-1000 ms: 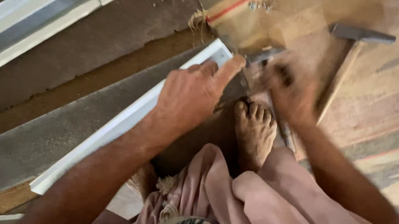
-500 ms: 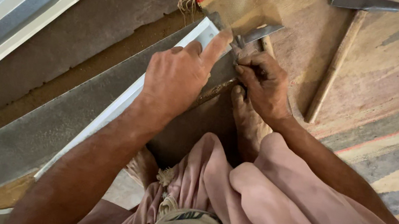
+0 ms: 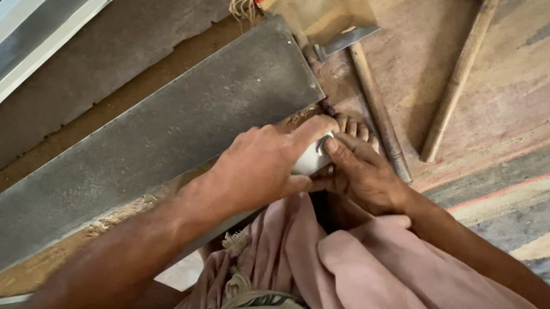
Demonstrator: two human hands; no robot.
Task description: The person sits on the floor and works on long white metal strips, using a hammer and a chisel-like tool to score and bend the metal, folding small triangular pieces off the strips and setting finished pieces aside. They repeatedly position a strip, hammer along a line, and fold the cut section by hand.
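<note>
A long grey metal sheet point(image 3: 169, 131) lies diagonally across the floor, from the lower left up to the middle. My left hand point(image 3: 262, 167) grips its near edge, fingers curled over a pale folded lip point(image 3: 311, 158). Touching it from the right, my right hand point(image 3: 363, 175) pinches the same lip between thumb and fingers. Toes of my foot point(image 3: 357, 126) show just beyond both hands, beside the sheet's end.
A chisel with a wooden handle point(image 3: 374, 100) lies just past the toes, and a hammer handle point(image 3: 455, 76) lies to its right. A folded metal channel point(image 3: 12, 39) rests at the upper left. Pink cloth point(image 3: 398, 304) covers my lap.
Both hands have slid back along the sheet's edge toward my body and now meet on the lip. The sheet's broad grey face now shows, and the tools appear farther off.
</note>
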